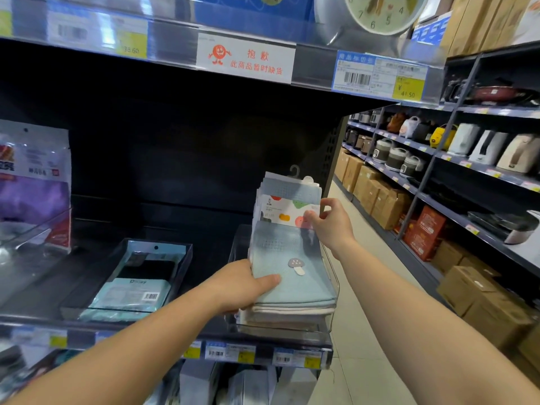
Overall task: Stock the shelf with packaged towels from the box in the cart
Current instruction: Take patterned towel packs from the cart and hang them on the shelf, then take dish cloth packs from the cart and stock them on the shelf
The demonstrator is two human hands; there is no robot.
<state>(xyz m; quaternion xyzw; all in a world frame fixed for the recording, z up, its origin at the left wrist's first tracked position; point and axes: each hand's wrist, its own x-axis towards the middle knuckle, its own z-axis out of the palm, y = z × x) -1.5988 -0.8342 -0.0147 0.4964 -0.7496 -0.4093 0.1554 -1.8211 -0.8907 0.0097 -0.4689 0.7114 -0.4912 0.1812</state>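
**Two hands steady a stack of packaged towels in a shelf tray**

On the dark store shelf (204,247), at its right end, a clear plastic tray (331,290) holds a leaning stack of packaged towels (287,238). The front pack is pale blue with a small mushroom patch; a printed card with coloured fruit shapes crosses its upper part, and a plastic hanger hook pokes up from the top of the stack. Beige and cream packs show at the bottom edge beneath the blue one.

The left hand (242,287) grips the lower left side of the stack, thumb pressed flat across the front of the blue pack and the other fingers hidden behind it. The right hand (331,225) reaches in from the right and pinches the stack's upper right edge at the printed card, thumb in front, fingers curled around the side. Both forearms are bare.

Left of this tray, a second clear tray (122,309) holds a teal packaged cloth (131,296) lying flat. Farther left, a purple packaged item (35,182) stands upright. Price labels run along the shelf's front edge. On the shelf edge above, a white sign with red Chinese characters (245,58) sits beside a blue and yellow price tag (380,76). Across the aisle to the right, shelves carry rice cookers (397,157) and kettles, with cardboard boxes (377,194) below.
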